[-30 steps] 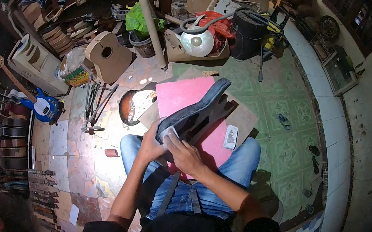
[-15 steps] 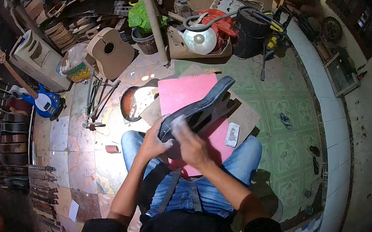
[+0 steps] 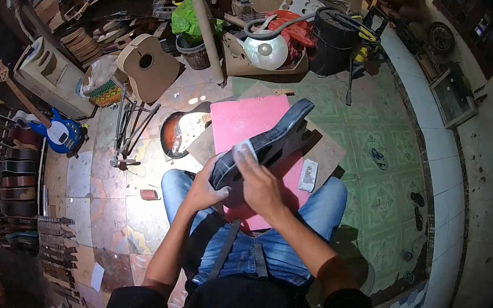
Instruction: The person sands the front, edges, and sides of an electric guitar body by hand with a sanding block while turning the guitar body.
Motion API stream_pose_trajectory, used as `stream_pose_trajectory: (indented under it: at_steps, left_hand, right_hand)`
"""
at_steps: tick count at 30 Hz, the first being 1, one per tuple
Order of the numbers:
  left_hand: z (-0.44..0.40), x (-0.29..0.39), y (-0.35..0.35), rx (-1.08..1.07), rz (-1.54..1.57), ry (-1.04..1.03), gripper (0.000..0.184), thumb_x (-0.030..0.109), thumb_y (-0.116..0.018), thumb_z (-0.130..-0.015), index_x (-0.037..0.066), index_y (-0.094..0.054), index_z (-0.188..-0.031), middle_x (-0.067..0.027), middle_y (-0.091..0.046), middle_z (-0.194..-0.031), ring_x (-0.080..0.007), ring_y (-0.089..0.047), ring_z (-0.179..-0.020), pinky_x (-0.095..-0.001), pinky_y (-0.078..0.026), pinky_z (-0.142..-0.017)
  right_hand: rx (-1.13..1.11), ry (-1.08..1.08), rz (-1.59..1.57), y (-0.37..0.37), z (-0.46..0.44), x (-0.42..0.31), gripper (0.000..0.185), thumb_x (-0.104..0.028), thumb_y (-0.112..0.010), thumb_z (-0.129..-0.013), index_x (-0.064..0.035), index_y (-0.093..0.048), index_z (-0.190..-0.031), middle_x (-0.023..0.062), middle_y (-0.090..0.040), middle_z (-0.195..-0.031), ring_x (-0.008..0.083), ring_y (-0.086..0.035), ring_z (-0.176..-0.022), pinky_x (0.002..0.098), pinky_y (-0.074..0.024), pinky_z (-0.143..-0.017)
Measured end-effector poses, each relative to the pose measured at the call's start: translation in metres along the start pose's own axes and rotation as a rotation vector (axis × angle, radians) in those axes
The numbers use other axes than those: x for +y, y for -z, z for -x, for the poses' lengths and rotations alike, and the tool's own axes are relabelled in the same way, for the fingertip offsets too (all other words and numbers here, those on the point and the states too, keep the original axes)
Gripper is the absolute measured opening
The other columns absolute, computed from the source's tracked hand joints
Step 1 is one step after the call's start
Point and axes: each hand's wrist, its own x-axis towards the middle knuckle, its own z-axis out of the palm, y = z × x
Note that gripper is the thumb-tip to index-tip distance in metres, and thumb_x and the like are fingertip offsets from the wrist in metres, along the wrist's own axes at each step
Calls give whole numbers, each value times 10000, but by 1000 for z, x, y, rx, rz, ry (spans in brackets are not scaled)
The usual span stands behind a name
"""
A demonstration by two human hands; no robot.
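A dark guitar body (image 3: 287, 128) is tilted on its edge over a pink sheet (image 3: 245, 116) between my knees. My left hand (image 3: 203, 191) grips its near end, fingers behind it and thumb in front. Pressed to the body's side edge is a small pale sanding pad (image 3: 245, 149), held under the fingers of my right hand (image 3: 261, 187). A whitish block (image 3: 308, 175) lies to the right, beside my knee.
A sunburst guitar body (image 3: 182, 133) lies just left of the pink sheet. Farther left are a metal stand (image 3: 131, 132), an acoustic guitar body (image 3: 146, 66) and a blue bass (image 3: 59, 132). A black bucket (image 3: 331, 43) stands ahead.
My right hand and the pad have moved forward along the body's edge, away from the near end. My left hand keeps its hold at nearly the same place.
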Motion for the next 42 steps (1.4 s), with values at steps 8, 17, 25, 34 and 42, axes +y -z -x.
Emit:
stream_pose_trajectory:
  at_steps: [8, 17, 25, 34, 42]
  left_hand:
    - [0, -5, -1, 47, 454, -70, 735, 514, -509, -967, -34, -475, -1455, -207, -546, -1426, -271, -492, -1360, -388, -334, -1167]
    - [-30, 8, -17, 298, -286, -34, 677, 141, -906, -743, -5, -581, -1319, -172, -718, -1154, -232, -693, -1071, -352, -518, -969]
    - [-29, 8, -18, 334, -316, -11, 654, 134, -910, -701, -15, -627, -1271, -214, -717, -1144, -319, -715, -1052, -380, -544, -935]
    - [-28, 0, -19, 344, -292, 7, 673, 15, -898, -695, -36, -602, -1297, -162, -725, -1143, -227, -705, -1046, -338, -534, -961]
    - [-28, 5, -20, 362, -260, 38, 666, 1, -880, -693, -41, -603, -1297, -173, -715, -1167, -240, -698, -1069, -350, -524, -984]
  right_hand:
    - [109, 15, -275, -12, 21, -2, 543, 103, -468, -884, -32, -592, -1395, 208, -500, -1515, 391, -589, -1291, 422, -504, -1056]
    - [-45, -173, 138, 17, -7, 114, 650, 89, -482, -842, -51, -497, -1477, 161, -442, -1569, 386, -572, -1273, 455, -483, -1062]
    - [181, -244, 96, 46, -47, 204, 643, 84, -457, -859, -37, -479, -1490, 226, -455, -1542, 411, -509, -1351, 425, -427, -1128]
    - [93, -206, 105, 39, -44, 195, 640, 94, -426, -864, -48, -500, -1483, 264, -463, -1523, 405, -484, -1388, 430, -417, -1140]
    - [220, -235, 71, 48, -51, 185, 625, 110, -412, -864, 22, -465, -1480, 297, -463, -1507, 424, -473, -1390, 428, -422, -1134]
